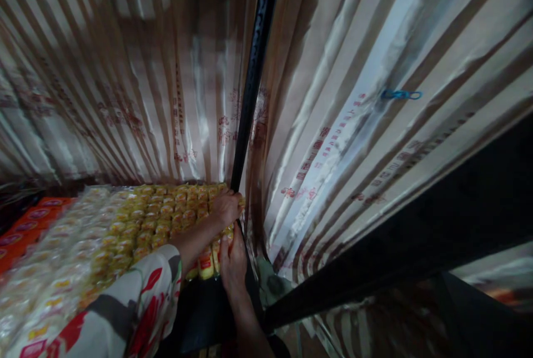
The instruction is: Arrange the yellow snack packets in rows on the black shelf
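Note:
My left hand [227,208] reaches to the far right corner of a stack of yellow packets [166,213] and curls over the packets at the foot of a black upright post [254,69]. Its fingers are bent over the edge of the stack. My right hand [233,263] lies against the stack's near right side, fingers pressed on the end of a yellow packet with a red label [206,263]. A floral sleeve [137,297] covers my left arm.
Tall stacks of clear-wrapped pale bundles with red print [353,125] stand behind and to the right. Orange packets [29,225] lie at the far left. A dark shelf edge [416,236] runs diagonally on the right. A blue mark [400,94] sits on one bundle.

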The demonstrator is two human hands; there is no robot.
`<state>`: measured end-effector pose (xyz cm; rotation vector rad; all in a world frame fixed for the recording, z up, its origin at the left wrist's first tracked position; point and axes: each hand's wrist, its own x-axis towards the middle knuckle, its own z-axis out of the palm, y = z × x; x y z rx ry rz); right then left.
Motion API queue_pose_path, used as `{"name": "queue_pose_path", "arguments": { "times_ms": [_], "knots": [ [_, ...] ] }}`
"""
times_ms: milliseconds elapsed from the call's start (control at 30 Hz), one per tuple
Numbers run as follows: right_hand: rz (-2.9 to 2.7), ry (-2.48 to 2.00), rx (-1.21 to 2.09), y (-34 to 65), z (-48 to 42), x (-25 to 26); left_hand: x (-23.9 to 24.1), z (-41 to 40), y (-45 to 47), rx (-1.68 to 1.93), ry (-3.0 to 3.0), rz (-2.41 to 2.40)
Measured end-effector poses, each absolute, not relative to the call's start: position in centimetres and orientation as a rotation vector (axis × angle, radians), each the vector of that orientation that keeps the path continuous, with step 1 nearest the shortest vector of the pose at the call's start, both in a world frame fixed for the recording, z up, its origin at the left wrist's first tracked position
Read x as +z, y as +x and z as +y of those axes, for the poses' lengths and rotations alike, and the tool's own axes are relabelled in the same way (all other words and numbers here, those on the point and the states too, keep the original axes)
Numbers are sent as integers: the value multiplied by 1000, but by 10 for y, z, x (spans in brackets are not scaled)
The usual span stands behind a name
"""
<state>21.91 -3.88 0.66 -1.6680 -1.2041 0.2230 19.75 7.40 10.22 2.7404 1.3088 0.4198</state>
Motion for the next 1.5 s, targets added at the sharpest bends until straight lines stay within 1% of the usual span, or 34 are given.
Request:
{"name": "queue_pose_path", "arguments": {
  "times_ms": [167,400,600,867,967,1167,1400,1433,1500],
  "knots": [
    [-1193,-1669,227,219,-39,7,102,72,201,345,2774,1296],
    [-1184,-1652,221,219,-38,8,104,74,205,356,2733,1305],
    [-1191,-1675,202,219,-38,5,99,76,201,311,2820,1240],
    [-1242,-1684,110,218,-37,11,99,67,205,312,2722,1407],
    [-1248,-1689,68,216,-38,12,100,68,205,346,2720,1396],
    [-1250,-1705,108,216,-37,10,104,69,208,264,2742,1368],
    [-1186,-1632,114,219,-37,20,108,62,196,374,2603,1316],
    [-1185,-1623,112,219,-37,19,111,58,191,412,2586,1309],
    [-1195,-1607,85,219,-37,17,120,44,177,604,2533,1245]
  ]
}}
